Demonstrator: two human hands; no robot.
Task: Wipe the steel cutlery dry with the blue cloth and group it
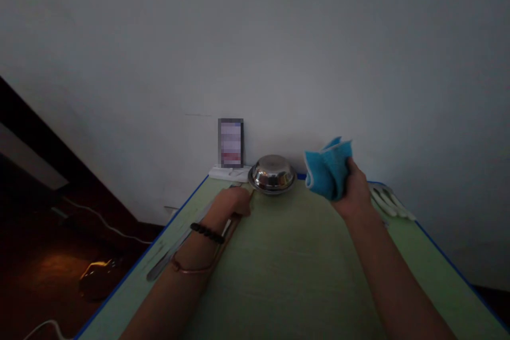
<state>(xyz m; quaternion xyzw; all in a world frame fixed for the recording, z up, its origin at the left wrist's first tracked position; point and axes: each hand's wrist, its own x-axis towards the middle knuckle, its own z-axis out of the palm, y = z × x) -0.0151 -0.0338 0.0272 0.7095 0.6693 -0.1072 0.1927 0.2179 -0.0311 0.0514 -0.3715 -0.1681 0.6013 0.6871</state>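
Observation:
My right hand (pixel 356 191) is closed around a folded blue cloth (pixel 329 167) with a pale edge, held up above the table's far right part. My left hand (pixel 234 202) is low over the left side of the table, its fingers curled in on a thin brown stick (pixel 230 235), which looks like a chopstick. The hand and wrist partly cover it. Left of my forearm lies a long metal utensil (pixel 165 260); its upper part is partly hidden. An upturned shiny metal bowl (pixel 273 175) rests at the back edge, between my hands.
The green table (pixel 279 276) has a blue edge and meets the wall. A phone (pixel 231 143) stands upright at the back left, by a white holder (pixel 223 172). Several white-handled utensils (pixel 390 203) lie at the back right. A pale cable (pixel 107 223) runs below on the left.

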